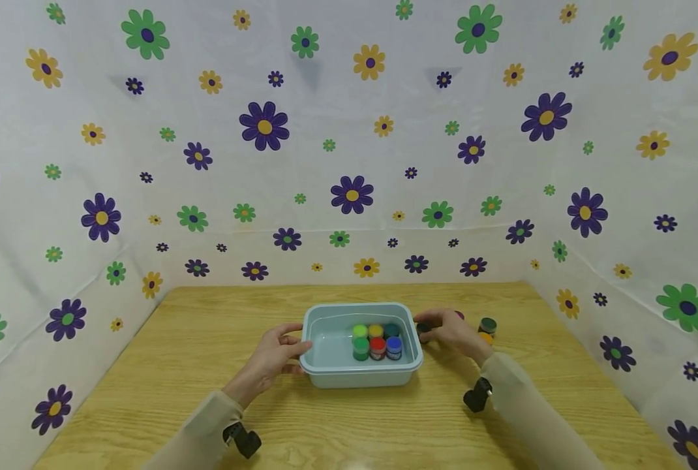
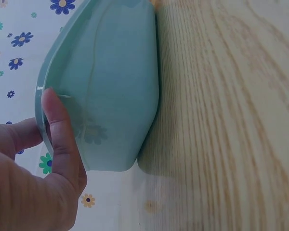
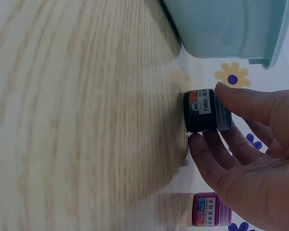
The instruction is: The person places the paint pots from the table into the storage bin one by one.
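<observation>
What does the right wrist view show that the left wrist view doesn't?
Only the right wrist view shows the right hand pinching a black paint jar that stands on the table, with a magenta jar nearby. Only the left wrist view shows the left hand, its thumb on the tub's rim. Both show the outside of the pale blue tub on the wooden table and the flowered backdrop; neither shows inside the tub.
</observation>
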Demonstrator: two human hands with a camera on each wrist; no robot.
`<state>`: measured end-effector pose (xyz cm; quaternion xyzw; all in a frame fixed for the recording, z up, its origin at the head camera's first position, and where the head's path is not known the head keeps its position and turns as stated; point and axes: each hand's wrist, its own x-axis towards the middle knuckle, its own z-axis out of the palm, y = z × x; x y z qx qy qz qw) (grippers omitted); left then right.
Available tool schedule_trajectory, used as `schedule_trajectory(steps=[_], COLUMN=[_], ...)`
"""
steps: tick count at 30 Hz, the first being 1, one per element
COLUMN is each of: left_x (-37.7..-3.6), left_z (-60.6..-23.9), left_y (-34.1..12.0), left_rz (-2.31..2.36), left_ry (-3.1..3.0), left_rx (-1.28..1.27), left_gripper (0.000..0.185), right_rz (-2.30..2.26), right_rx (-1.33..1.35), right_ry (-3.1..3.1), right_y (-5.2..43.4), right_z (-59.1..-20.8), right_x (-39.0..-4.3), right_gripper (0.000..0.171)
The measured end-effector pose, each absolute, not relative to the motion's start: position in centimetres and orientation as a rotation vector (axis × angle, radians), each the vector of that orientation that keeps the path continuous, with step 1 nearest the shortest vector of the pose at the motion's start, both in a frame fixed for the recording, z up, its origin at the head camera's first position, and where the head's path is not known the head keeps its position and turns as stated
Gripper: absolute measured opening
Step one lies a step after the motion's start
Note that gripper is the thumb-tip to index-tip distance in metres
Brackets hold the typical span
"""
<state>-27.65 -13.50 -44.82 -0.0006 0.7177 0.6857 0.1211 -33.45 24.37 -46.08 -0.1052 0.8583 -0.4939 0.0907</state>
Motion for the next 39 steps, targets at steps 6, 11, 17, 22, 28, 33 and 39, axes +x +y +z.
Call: schedule_trajectory(steps=[6, 11, 17, 22, 28, 33, 39], left_x=[-27.5, -27.4, -27.3, -27.5, -27.8, -27.9, -27.8], left_z=[-44.6, -44.5, -44.7, -44.8, -45.0, -45.0, -44.8], left_y=[-13.5, -13.5, -13.7, -13.7, -13.7, -13.8, -13.8], left_rz=[2.002, 2.003, 2.007, 2.024, 2.037, 2.048, 2.051], left_ry=[2.1, 2.096, 2.09, 2.058, 2.031, 2.012, 2.016], left_rx=[-0.002, 0.014, 0.0, -0.003, -0.017, -0.023, -0.03], left_gripper=[0.061, 0.06, 0.057, 0.057, 0.062, 0.064, 0.063], right_rz=[-1.409, -1.386, -1.421, -1.529, -1.619, -1.651, -1.729], right_rx=[-0.324, -0.324, -0.354, -0.355, -0.309, -0.285, -0.272], right_ry=[2.605, 2.62, 2.518, 2.437, 2.427, 2.488, 2.524], right_y=[24.7, 25.0, 25.3, 25.5, 25.0, 24.2, 23.0], right_z=[-46.1, -46.1, -45.2, -44.2, -43.5, -43.0, -42.2], right_x=[-33.4, -33.2, -32.8, -32.6, -32.7, -32.7, -32.5], right_gripper=[0.043, 0.043, 0.043, 0.045, 0.044, 0.044, 0.047])
